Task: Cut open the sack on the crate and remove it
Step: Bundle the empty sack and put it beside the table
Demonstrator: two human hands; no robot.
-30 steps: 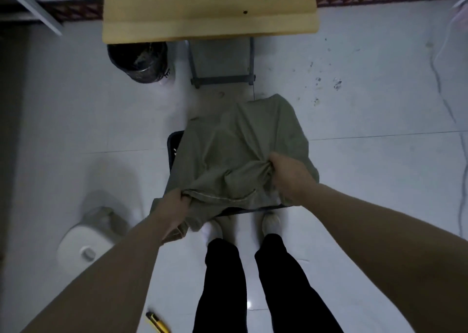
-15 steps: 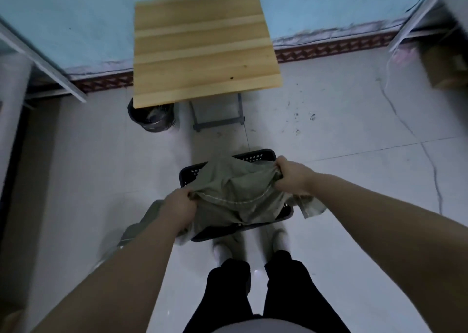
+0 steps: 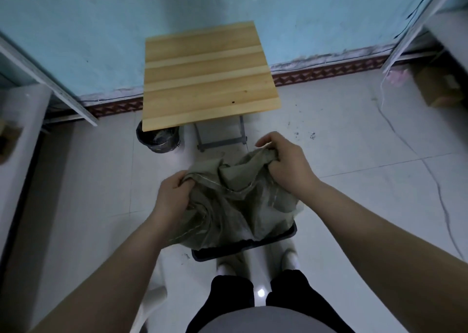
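An olive-green woven sack (image 3: 235, 203) hangs crumpled in front of me, held up off a black plastic crate (image 3: 243, 247) that stands on the floor at my feet. My left hand (image 3: 173, 195) is clenched on the sack's left edge. My right hand (image 3: 286, 163) grips the bunched top right corner, a little higher and farther from me. The hanging sack covers most of the crate; only the crate's near rim and right corner show.
A small wooden table (image 3: 205, 79) on a grey metal frame stands against the blue wall ahead, a black bin (image 3: 158, 138) under its left side. My feet (image 3: 255, 264) are right behind the crate. A cardboard box (image 3: 438, 89) sits at the right wall.
Both hands have lifted the sack up off the crate and gathered it into a bunch. My view has tilted up toward the wall.
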